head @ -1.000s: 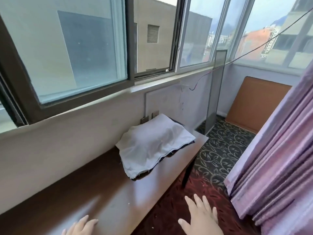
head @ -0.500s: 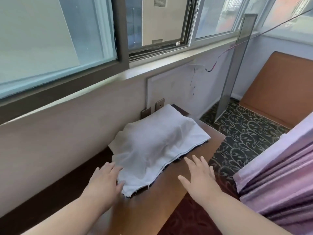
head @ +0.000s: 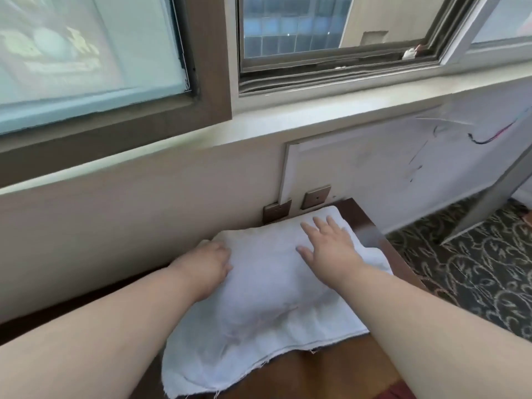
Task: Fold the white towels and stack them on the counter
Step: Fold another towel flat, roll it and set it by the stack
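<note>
towel: we've got a white towel (head: 267, 306) lying rumpled across the wooden desk (head: 325, 372), filling the lower middle of the frame. It looks puffed up in the middle, and its frayed near edge hangs toward the bottom of the frame. Can't tell if there's more than one layer in there.

left hand: our left hand (head: 205, 267) sits at the towel's left edge, center-left of the frame. The fingers (head: 223, 254) are curled over that edge, though we honestly can't tell whether they're gripping the cloth or just resting on it.

right hand: our right hand (head: 328, 244) lies flat on the far right part of the towel, just right of center. Fingers (head: 322, 224) are spread and straight, so released, pressing on the fabric and grasping nothing.

desk: dark brown wood, runs along the wall under the windowsill; bare bits show at the bottom of the frame and past the towel's far right corner.

wall stuff: two brownish outlet plates (head: 315, 197) on the wall right behind the towel, about center frame, next to a white panel (head: 374, 165) with some scribble marks.

window: the sliding window (head: 331, 33) takes up the top of the frame, with frosted glass at upper left.

floor: patterned carpet (head: 475, 269) on the right side of the frame.
</note>
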The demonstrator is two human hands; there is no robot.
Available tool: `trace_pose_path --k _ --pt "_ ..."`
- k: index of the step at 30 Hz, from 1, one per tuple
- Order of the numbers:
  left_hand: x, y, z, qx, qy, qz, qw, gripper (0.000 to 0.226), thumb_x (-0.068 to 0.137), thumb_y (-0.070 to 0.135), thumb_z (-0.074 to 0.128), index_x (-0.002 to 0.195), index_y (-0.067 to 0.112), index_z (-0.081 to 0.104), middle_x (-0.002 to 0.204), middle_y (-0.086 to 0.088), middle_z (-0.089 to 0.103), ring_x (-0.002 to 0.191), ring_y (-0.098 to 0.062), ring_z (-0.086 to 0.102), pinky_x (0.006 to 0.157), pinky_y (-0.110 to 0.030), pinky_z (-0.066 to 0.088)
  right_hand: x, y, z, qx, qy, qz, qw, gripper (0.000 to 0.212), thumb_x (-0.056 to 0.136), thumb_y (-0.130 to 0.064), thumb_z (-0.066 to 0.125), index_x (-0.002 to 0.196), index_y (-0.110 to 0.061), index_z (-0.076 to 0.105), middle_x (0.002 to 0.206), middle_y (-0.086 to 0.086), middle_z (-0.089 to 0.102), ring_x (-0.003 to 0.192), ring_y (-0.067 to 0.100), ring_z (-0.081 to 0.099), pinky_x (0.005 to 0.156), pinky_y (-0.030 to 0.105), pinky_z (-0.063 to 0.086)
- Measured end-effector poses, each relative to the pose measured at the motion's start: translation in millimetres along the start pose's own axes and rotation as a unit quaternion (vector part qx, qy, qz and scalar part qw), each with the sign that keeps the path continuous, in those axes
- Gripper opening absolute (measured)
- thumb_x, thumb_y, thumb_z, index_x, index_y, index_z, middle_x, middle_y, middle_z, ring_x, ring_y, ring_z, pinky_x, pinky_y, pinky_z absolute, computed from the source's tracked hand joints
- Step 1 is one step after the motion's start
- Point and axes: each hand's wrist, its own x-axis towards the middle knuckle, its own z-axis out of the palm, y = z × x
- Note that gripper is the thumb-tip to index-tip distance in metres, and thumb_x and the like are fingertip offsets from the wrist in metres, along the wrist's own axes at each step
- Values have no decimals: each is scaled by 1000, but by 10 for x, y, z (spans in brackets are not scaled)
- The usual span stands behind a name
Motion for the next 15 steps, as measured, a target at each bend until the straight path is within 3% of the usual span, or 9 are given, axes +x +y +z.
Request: trace_pose_path --k 4,6,8,12,15 --pt "359 79 -41 -50 1 -56 997 36 103 38 38 127 18 55 133 -8 50 120 -27 49 99 -31 38 624 333 -29 -47 -78 -47 995 59 103 -50 30 157 -29 18 167 2 9 153 25 -2 120 54 8" --pt "476 89 -36 -58 28 -90 994 32 101 40 41 119 20 59 128 -6 50 119 -28 48 98 -32 38 821 433 30 -56 -106 -65 991 56 102 -49 31 154 -28 26 164 1 19 152 24 3 119 55 8" --pt "596 90 -17 -72 39 -107 991 33 99 42 44 122 20 55 134 -6 46 124 -30 44 102 -34 36 954 498 77 -62 -88 -78 991 57 98 -53 36 148 -27 36 156 1 35 148 25 17 117 55 13" --pt "744 49 20 -157 18 -142 977 60 94 50 50 145 23 33 141 -8 50 127 -30 48 102 -34 39 1134 558 50 -57 -62 -86 993 78 81 -69 48 146 -29 38 145 3 49 137 29 36 116 51 19" --pt "746 -33 8 -122 47 -109 985 50 89 54 54 131 27 51 125 -3 58 116 -27 53 92 -32 42 1217 590 -35 -78 -41 -153 984 64 75 -72 52 123 -31 61 116 -1 60 117 27 50 99 42 36"
